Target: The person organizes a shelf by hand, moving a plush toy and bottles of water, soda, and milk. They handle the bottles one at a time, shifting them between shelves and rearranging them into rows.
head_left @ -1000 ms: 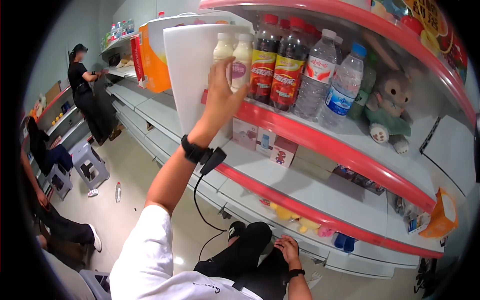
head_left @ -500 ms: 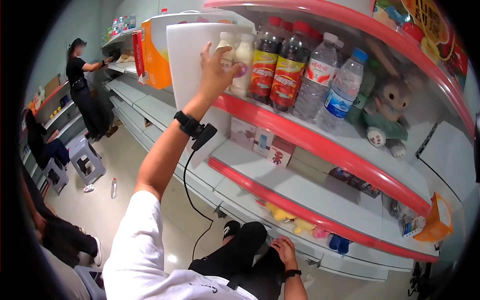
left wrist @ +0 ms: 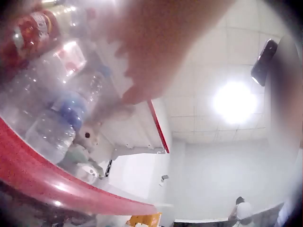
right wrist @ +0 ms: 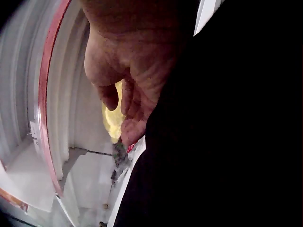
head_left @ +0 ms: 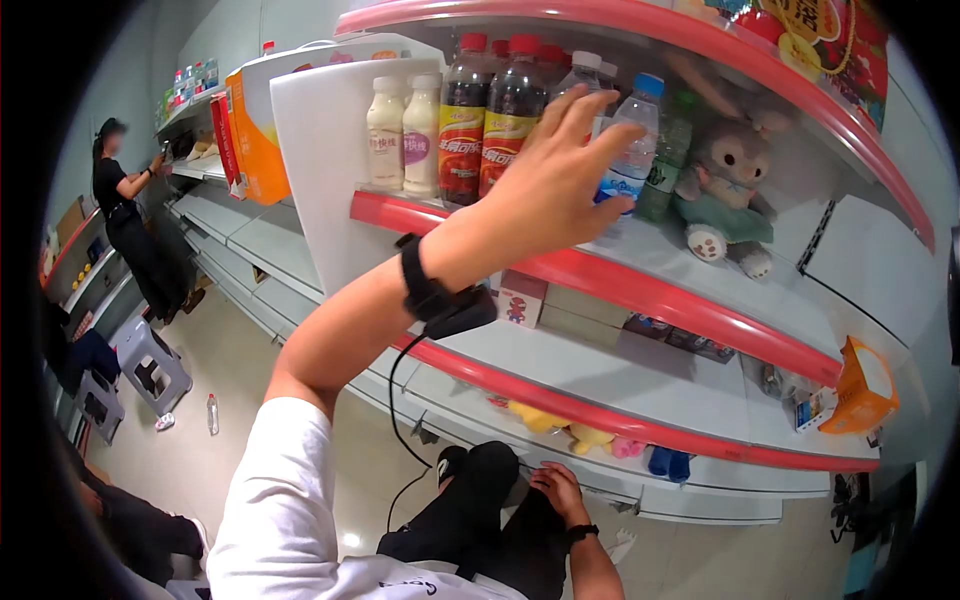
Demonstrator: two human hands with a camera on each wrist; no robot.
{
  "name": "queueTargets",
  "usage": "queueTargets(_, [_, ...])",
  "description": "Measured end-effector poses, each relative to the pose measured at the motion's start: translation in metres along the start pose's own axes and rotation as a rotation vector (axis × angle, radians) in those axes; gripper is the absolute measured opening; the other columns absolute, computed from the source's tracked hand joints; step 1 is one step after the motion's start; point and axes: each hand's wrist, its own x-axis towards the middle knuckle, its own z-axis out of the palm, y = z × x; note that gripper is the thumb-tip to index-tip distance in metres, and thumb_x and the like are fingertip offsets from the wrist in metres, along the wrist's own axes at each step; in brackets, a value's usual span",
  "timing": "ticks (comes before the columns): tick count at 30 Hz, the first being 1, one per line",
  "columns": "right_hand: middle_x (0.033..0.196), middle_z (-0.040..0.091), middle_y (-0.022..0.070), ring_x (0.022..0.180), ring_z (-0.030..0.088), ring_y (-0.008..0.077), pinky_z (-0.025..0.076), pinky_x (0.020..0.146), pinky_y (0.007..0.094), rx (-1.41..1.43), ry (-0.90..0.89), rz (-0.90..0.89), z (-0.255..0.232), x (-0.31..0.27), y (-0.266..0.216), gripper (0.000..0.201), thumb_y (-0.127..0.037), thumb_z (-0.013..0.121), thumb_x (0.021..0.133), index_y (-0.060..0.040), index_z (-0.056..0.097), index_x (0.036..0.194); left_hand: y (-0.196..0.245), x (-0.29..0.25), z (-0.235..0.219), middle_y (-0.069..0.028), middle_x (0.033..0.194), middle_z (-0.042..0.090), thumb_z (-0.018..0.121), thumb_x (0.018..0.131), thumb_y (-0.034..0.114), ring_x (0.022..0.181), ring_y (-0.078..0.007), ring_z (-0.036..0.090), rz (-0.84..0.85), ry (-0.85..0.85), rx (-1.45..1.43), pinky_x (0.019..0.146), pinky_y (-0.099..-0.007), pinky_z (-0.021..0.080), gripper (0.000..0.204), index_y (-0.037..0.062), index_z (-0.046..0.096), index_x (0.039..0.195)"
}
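My left hand reaches across the upper shelf with its fingers spread. In the head view it overlaps a white-capped clear bottle and a blue-capped water bottle; the left wrist view shows the hand blurred, close above these bottles. To its left stand two creamy white drink bottles and dark cola bottles with red caps. A grey plush bunny in a green skirt sits to the right. My right hand rests by my dark-trousered knee, fingers loosely curled and holding nothing.
A white panel and an orange box border the bottles on the left. Red shelf edges curve below. Yellow plush toys lie lower down. A person in black stands far left near grey stools.
My left hand has left the creamy white bottles and moved right, past the cola, to the clear water bottles. The head view has shifted slightly. My right hand stays by the knee.
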Motion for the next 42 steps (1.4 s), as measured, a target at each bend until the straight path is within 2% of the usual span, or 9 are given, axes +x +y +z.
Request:
queueTargets(8, [0.105, 0.068, 0.022, 0.099, 0.068, 0.0355, 0.055, 0.094, 0.0493, 0.006, 0.0, -0.062, -0.01, -0.006, 0.002, 0.023, -0.005, 0.055, 0.097, 0.0018, 0.06, 0.118, 0.006, 0.052, 0.052, -0.0267, 0.126, 0.053, 0.075, 0.083, 0.026, 0.119, -0.0463, 0.053, -0.106, -0.015, 0.112, 0.096, -0.051, 0.049, 0.06, 0.0152, 0.053, 0.137])
queueTargets(15, [0.103, 0.068, 0.0201, 0.1, 0.068, 0.034, 0.055, 0.094, 0.0505, 0.01, 0.023, -0.057, -0.011, -0.008, 0.0, 0.023, -0.007, 0.056, 0.098, 0.0013, 0.06, 0.119, 0.004, 0.055, 0.055, -0.0267, 0.124, 0.052, 0.073, 0.083, 0.03, 0.098, -0.0484, 0.064, -0.32, -0.291, 0.035, 0.084, -0.0528, 0.054, 0.059, 0.0202, 0.052, 0.138])
queueTargets(21, [0.103, 0.068, 0.0191, 0.098, 0.068, 0.0332, 0.054, 0.094, 0.0501, 0.018, 0.007, -0.063, -0.014, -0.001, 0.007, 0.023, -0.008, 0.055, 0.099, 0.0008, 0.059, 0.119, 0.021, 0.036, 0.035, -0.0256, 0.127, 0.049, 0.075, 0.081, 0.016, 0.097, -0.0466, 0.065, -0.142, -0.14, 0.005, 0.08, -0.0494, 0.057, 0.06, 0.0232, 0.053, 0.136])
queueTargets(26, [0.104, 0.069, 0.019, 0.097, 0.068, 0.033, 0.055, 0.093, 0.0487, 0.015, 0.02, -0.012, -0.009, 0.002, 0.005, 0.025, -0.008, 0.056, 0.098, 0.0002, 0.059, 0.121, 0.032, -0.017, 0.029, -0.0215, 0.124, 0.053, 0.078, 0.083, 0.02, 0.088, -0.0317, 0.067, 0.209, 0.212, -0.116, 0.076, -0.0395, 0.057, 0.053, 0.0201, 0.056, 0.131])
queueTargets(29, [0.106, 0.069, 0.0196, 0.098, 0.068, 0.0332, 0.055, 0.094, 0.0493, 0.024, -0.006, -0.011, -0.012, 0.002, 0.005, 0.026, -0.008, 0.055, 0.098, -0.0002, 0.059, 0.122, 0.086, -0.049, -0.025, -0.015, 0.112, 0.064, 0.083, 0.081, 0.029, 0.092, -0.023, 0.066, -0.56, 0.142, -1.176, 0.083, -0.0347, 0.055, 0.061, 0.0115, 0.053, 0.131])
queueTargets(32, [0.108, 0.069, 0.0203, 0.1, 0.068, 0.0336, 0.054, 0.095, 0.0507, 0.05, -0.073, -0.023, -0.017, 0.005, 0.003, 0.027, -0.008, 0.053, 0.098, -0.0006, 0.059, 0.123, 0.122, -0.098, -0.092, -0.0148, 0.118, 0.06, 0.091, 0.066, 0.021, 0.104, -0.0295, 0.062, -0.648, 0.245, -1.159, 0.093, -0.0369, 0.052, 0.089, 0.0166, 0.045, 0.142])
queueTargets(36, [0.107, 0.068, 0.0208, 0.101, 0.068, 0.0344, 0.054, 0.095, 0.052, 0.099, -0.089, 0.004, -0.014, 0.005, -0.001, 0.027, -0.008, 0.054, 0.098, 0.0015, 0.058, 0.123, 0.093, -0.158, -0.129, -0.0108, 0.114, 0.06, 0.095, 0.059, 0.017, 0.113, -0.0279, 0.057, -0.325, 0.038, -0.852, 0.096, -0.0375, 0.05, 0.099, 0.0226, 0.044, 0.143])
queueTargets(39, [0.106, 0.068, 0.0205, 0.1, 0.067, 0.0341, 0.055, 0.093, 0.0517, 0.059, -0.027, 0.042, -0.008, 0.008, -0.002, 0.026, -0.007, 0.054, 0.098, 0.0021, 0.058, 0.122, 0.053, -0.185, -0.112, -0.0124, 0.104, 0.061, 0.084, 0.075, 0.047, 0.096, -0.031, 0.057, -0.002, -0.022, -0.495, 0.083, -0.0422, 0.048, 0.092, 0.0072, 0.04, 0.146])
queueTargets(42, [0.104, 0.068, 0.0207, 0.096, 0.068, 0.0333, 0.056, 0.09, 0.0485, 0.065, -0.037, 0.047, -0.001, 0.007, -0.003, 0.025, -0.007, 0.057, 0.097, 0.0019, 0.059, 0.119, 0.017, -0.204, -0.102, -0.0127, 0.1, 0.063, 0.091, 0.066, 0.039, 0.081, -0.0288, 0.059, -0.035, -0.199, -0.258, 0.072, -0.0393, 0.049, 0.087, 0.0049, 0.05, 0.135])
